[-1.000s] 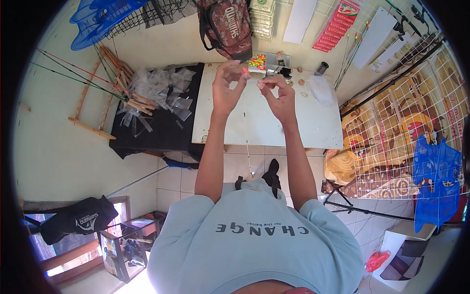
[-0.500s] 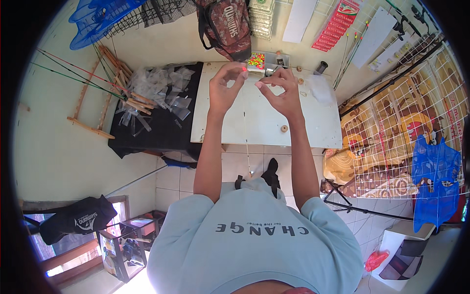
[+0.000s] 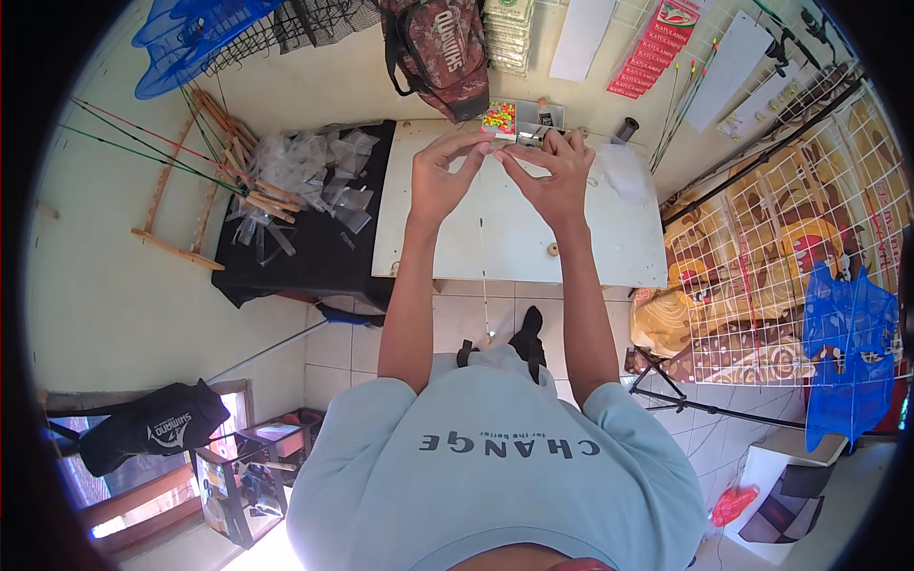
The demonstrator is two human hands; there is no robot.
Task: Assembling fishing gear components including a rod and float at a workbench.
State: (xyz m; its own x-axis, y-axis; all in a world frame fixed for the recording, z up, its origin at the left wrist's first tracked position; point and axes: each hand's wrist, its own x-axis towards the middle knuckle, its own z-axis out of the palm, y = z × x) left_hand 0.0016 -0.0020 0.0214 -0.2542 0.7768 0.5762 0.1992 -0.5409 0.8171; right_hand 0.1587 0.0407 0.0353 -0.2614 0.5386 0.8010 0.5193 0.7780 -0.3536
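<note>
My left hand [image 3: 443, 181] and my right hand [image 3: 557, 181] meet fingertip to fingertip above the white tabletop [image 3: 428, 252]. The thumb and forefinger of each are pinched together. From the left fingertips a thin fishing line [image 3: 484, 274] appears to hang down past the table's front edge. Small dark and light pieces sit along it, with a small shiny piece low near the floor. The red bit seen earlier at my left fingertips is now hidden. What the right fingertips hold is too small to make out. Just beyond them stands a box of bright, multicoloured small beads [image 3: 499, 118].
Behind the hands are a grey compartment tray [image 3: 555, 114] and a camouflage bag [image 3: 438, 57]. A dark spool [image 3: 625, 129] and clear plastic [image 3: 624, 173] lie to the right. At left, a black cloth [image 3: 314, 252] bears plastic packets [image 3: 314, 171] and wooden pieces [image 3: 271, 202].
My hands have come together; before, they were apart with a bright red bit at my left fingertips. The hanging line has shifted slightly right.
</note>
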